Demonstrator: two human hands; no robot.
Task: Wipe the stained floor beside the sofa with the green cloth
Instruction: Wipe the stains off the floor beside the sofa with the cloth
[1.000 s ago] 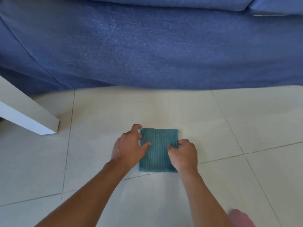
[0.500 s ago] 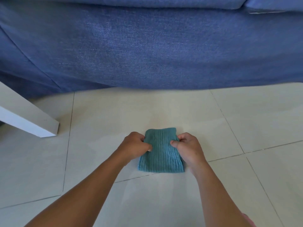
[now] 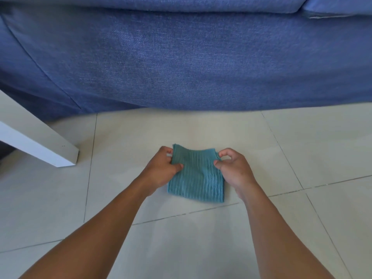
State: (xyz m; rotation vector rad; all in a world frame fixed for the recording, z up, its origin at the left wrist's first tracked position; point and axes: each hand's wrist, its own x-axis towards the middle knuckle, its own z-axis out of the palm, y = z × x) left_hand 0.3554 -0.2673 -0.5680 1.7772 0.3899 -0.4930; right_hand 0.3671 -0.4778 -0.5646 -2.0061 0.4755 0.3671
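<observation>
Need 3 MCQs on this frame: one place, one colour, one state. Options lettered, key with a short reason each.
1. Where does the green cloth lie?
A. on the sofa seat
B. on the tiled floor in front of the sofa
C. on the white furniture panel

2. What colour is the sofa?
A. blue
B. grey
C. brown

3. How do the hands hold the cloth?
A. only the left hand touches it
B. neither touches it
C. both pinch its far corners, one on each side

Answers:
1 B: the cloth rests on the pale floor, apart from the sofa's lower edge.
2 A: its fabric is blue all over.
3 C: the left hand grips the left corner, the right hand the right corner.
</observation>
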